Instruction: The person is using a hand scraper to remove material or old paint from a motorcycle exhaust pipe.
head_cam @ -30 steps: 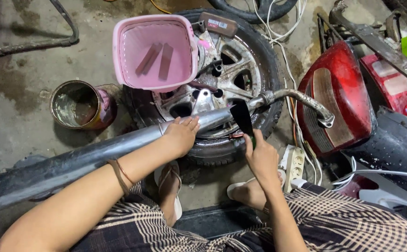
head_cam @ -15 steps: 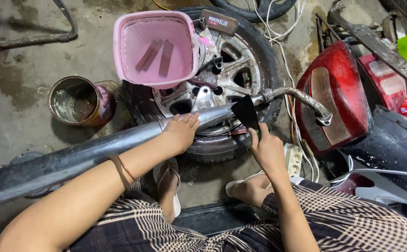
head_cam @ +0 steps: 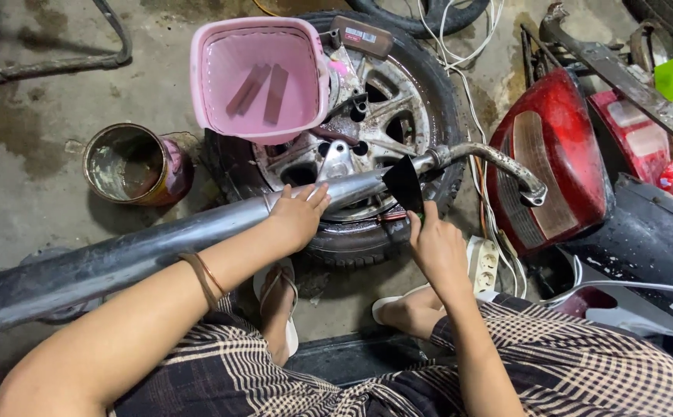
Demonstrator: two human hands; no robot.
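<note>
Right now the left hand (head_cam: pixel 298 216) lies flat and open on the long grey exhaust pipe (head_cam: pixel 151 251), which rests across the wheel (head_cam: pixel 398 116), while the right hand (head_cam: pixel 437 247), at 3 o'clock from it, grips a black scraper (head_cam: pixel 404 184) whose blade touches the pipe.

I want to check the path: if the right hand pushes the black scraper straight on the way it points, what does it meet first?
The right hand aims its scraper up at the exhaust pipe; the blade seems to touch it already, though depth is unclear.
</note>
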